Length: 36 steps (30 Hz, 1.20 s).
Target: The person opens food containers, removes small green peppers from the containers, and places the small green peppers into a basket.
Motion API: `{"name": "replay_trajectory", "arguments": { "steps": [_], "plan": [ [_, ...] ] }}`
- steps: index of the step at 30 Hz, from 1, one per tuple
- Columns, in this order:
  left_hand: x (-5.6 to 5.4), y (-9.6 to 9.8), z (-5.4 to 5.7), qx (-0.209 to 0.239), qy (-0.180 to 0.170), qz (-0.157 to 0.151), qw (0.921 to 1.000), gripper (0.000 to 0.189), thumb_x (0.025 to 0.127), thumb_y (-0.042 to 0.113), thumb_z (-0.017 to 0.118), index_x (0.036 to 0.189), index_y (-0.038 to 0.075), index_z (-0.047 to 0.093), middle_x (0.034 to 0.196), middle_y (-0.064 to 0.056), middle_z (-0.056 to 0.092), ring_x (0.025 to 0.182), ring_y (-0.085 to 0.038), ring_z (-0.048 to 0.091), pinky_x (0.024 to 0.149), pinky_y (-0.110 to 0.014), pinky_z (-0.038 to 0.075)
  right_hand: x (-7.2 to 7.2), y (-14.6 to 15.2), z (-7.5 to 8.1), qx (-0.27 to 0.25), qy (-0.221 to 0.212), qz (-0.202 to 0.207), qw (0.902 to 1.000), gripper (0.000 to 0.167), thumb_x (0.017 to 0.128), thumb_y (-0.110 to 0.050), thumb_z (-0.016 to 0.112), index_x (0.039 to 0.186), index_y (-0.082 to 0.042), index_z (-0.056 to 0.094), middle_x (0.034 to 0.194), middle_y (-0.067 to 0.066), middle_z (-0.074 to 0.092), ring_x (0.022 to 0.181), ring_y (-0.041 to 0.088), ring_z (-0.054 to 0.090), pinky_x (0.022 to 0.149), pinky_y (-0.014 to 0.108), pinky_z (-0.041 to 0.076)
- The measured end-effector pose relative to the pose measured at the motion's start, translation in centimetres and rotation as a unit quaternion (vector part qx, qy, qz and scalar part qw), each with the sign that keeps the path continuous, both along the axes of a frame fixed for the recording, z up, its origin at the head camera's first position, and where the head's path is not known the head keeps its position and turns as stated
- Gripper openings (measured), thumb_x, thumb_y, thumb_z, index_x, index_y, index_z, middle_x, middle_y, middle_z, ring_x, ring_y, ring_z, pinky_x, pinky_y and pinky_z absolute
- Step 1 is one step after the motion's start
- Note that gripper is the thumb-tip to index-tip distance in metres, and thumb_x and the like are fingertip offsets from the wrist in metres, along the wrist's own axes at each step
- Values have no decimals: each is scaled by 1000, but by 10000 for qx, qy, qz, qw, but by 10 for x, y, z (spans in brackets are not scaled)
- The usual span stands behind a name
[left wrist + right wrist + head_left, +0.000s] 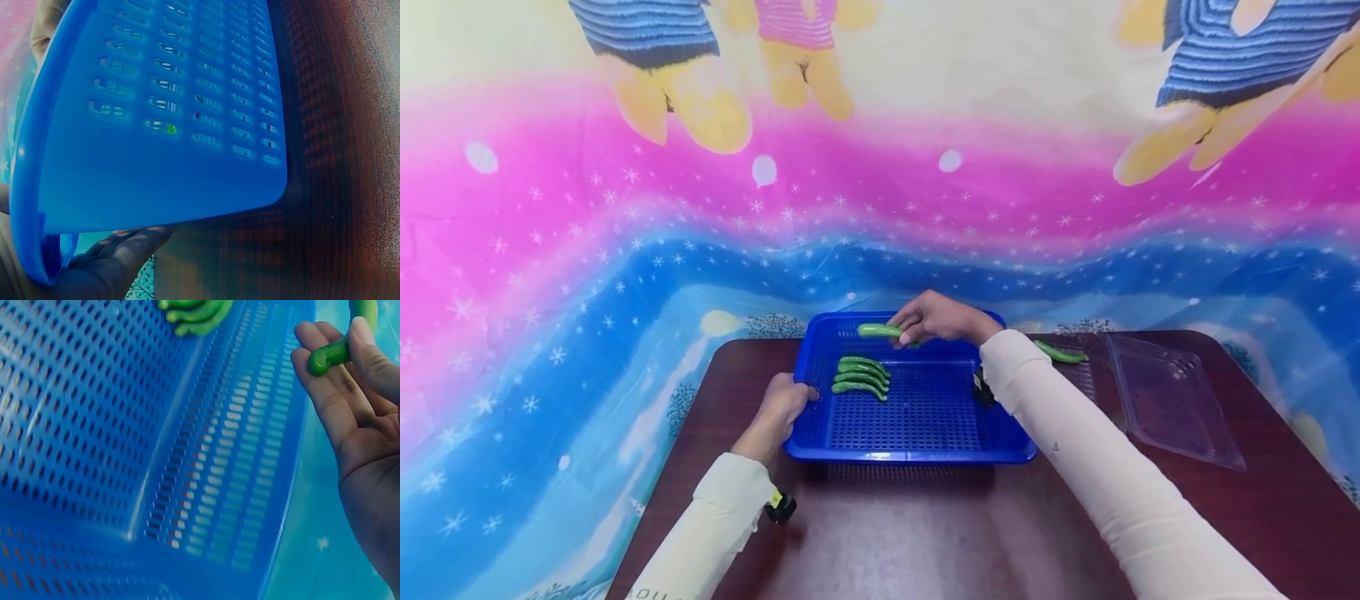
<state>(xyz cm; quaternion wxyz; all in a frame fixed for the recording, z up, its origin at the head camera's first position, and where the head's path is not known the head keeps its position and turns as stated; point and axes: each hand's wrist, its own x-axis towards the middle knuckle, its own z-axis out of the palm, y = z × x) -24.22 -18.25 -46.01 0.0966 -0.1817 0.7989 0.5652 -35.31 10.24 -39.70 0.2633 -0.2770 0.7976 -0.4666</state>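
Note:
A blue plastic basket [910, 457] with slotted walls stands on the table. My left hand [786, 398] grips its left rim; in the left wrist view, fingers [128, 253] reach beneath the rim beside the outer wall. Above the far side of the basket, my right hand [936, 318] pinches a long, glossy green pepper [877, 331] between thumb and fingers. The right wrist view shows the hooked tip of this pepper [328, 357] lying against the fingers. Several similar green peppers [859, 379] lie side by side in the left part of the basket.
Right of the basket, another green pepper [1062, 353] lies in a clear plastic container [1078, 379], partly hidden by my right sleeve. Its open clear lid [1176, 400] extends toward the right table edge. A patterned cloth [880, 208] hangs behind the brown table [895, 533].

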Motion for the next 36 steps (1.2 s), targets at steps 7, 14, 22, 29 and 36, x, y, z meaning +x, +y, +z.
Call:
{"name": "replay_trajectory", "arguments": {
  "steps": [7,14,22,29,36],
  "plan": [
    [-1,0,0,79,14,57,10000,38,86,-7,55,123,-15,58,127,-34,64,112,-45,67,98,-56,55,6,-26,-13,231,-131,192,9995,40,94,0,68,133,5,63,124,27,70,117,37,69,95,42,60],
    [1,-2,1,75,-61,85,9999,39,90,-6,54,128,-12,57,128,-32,64,111,-42,68,98,-57,56,14,-50,-28,568,-83,181,9982,39,92,-2,72,130,3,66,127,22,71,119,31,69,97,45,59],
    [0,-1,-1,130,-32,30,9999,40,90,-5,55,129,-12,56,124,-32,66,105,-40,70,90,-53,60,21,-64,-43,975,-83,313,9947,40,92,-3,72,131,3,65,130,22,69,121,30,68,95,41,60],
    [-1,-1,-2,146,-27,43,9999,40,89,-5,55,129,-11,57,125,-31,66,105,-40,70,89,-53,60,28,-75,-53,1565,80,276,9873,37,93,-5,71,129,2,68,118,17,75,107,25,73,85,33,63],
    [-2,-2,-3,45,-38,48,10000,38,88,-6,55,125,-11,59,126,-29,66,103,-36,69,91,-53,59,35,-87,-61,2070,334,99,9777,15,92,-2,71,106,0,76,103,9,77,86,17,72,73,28,62]
  ]
}}
